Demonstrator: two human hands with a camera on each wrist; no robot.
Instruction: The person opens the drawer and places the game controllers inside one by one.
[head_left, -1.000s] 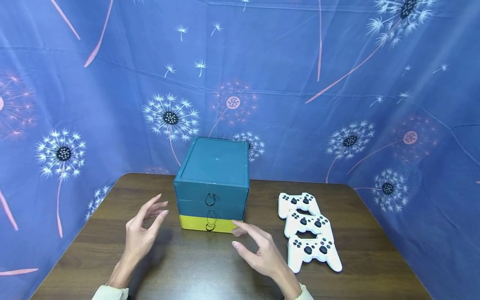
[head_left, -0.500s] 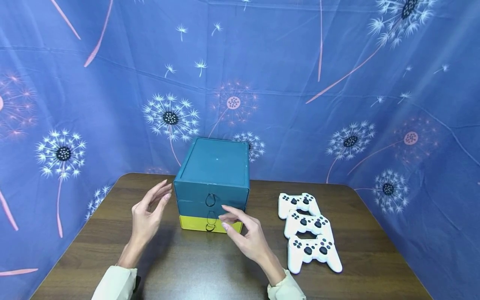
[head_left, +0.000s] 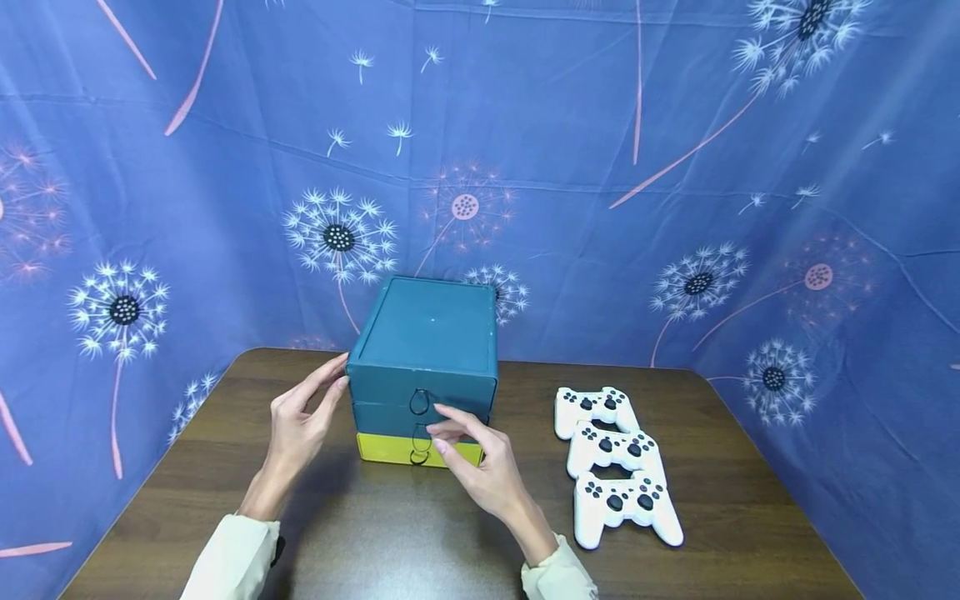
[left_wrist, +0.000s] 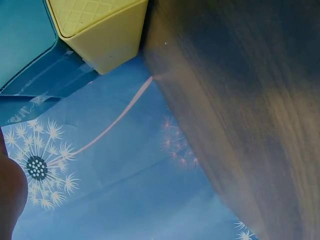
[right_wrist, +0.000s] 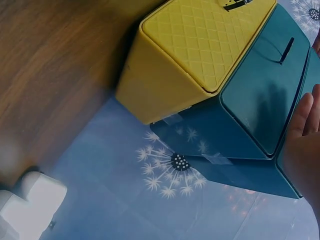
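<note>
A stack of drawers stands on the table, with teal upper drawers and a yellow bottom drawer. Dark ring pulls hang on the fronts, the top ring among them. My left hand has its fingertips right at the upper left front corner of the teal part, thumb apart from the fingers. In front of the drawers, my right hand reaches with extended fingers toward the top ring, its fingertips just right of and below it. The right wrist view shows that hand's fingers close by the teal front.
Several white game controllers, such as the front controller, lie in a column right of the stack. A blue dandelion-print cloth hangs behind and beside the brown wooden table.
My left hand has moved right and up to the stack's left corner. The right hand has moved left and up, from the yellow drawer's right end toward the top ring. The drawers have stayed put.
</note>
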